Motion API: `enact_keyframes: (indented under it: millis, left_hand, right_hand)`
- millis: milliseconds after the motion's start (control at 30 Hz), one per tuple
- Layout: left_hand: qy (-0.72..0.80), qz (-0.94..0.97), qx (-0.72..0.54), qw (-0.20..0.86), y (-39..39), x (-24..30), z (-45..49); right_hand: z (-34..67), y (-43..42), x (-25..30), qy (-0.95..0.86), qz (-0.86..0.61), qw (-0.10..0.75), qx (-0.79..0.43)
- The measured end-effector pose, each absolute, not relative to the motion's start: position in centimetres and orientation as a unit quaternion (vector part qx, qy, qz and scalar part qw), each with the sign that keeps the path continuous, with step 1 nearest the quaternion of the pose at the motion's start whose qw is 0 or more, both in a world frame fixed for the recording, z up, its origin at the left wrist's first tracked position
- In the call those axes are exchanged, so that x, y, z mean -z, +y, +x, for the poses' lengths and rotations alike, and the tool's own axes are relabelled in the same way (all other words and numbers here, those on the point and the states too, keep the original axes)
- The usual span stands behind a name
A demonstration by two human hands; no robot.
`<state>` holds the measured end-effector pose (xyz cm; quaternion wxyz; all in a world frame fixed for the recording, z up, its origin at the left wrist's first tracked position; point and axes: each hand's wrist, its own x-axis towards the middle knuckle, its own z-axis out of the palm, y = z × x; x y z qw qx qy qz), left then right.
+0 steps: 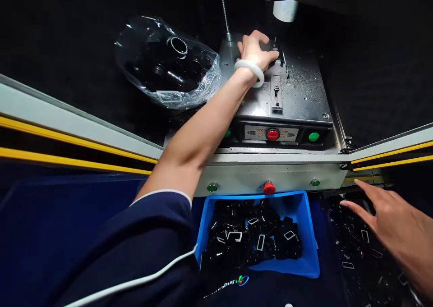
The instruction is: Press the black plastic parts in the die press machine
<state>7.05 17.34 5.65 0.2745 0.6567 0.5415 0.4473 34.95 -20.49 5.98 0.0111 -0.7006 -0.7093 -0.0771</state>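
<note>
Your left fingers [259, 38] curl over the press fixture [280, 68], any grip hidden; your right fingers [360, 194] spread wide above black plastic parts [363, 248].

Left hand [253, 51] forward, right hand [389, 221] spread

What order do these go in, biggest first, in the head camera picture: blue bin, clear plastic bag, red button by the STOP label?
1. Tied: the blue bin and the clear plastic bag look about alike, and nearness to the camera makes it unsure.
2. Smallest: the red button.
</note>
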Motion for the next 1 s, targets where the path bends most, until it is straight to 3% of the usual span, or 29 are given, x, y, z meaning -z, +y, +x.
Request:
enact_keyframes:
  millis: [133, 233, 367, 567, 867, 933, 1000]
  left_hand:
    - [0.549, 0.676, -0.466, 0.158, 7.5, -3.7, 3.5]
    - [0.499, 0.699, -0.477, 0.187, -2.5, -0.2, -0.8]
    - [0.538, 0.737, -0.326, 0.247, -11.1, 4.5, -6.7]
    - [0.563, 0.779, -0.144, 0.237, -11.6, 7.5, -10.7]
    - [0.603, 0.759, -0.175, 0.174, -12.6, 7.4, -9.3]
    - [0.602, 0.754, -0.184, 0.189, -12.8, 7.6, -9.4]
    - [0.599, 0.748, -0.195, 0.210, -12.9, 7.9, -9.5]
  right_hand:
    - [35.2, -20.2, -1.1, -0.731, -0.681, 0.030, -0.036]
    - [34.4, -17.5, 2.6, -0.734, -0.669, 0.066, -0.101]
    - [34.4, -15.6, 5.4, -0.715, -0.673, 0.108, -0.157]
    - [34.9, -15.4, 6.2, -0.702, -0.674, 0.133, -0.186]
    - [32.6, -16.7, 7.0, -0.689, -0.706, 0.136, -0.088]
    - [31.0, -18.1, 7.0, -0.716, -0.683, 0.107, -0.098]
    - [28.9, -19.8, 7.5, -0.750, -0.642, 0.021, -0.159]
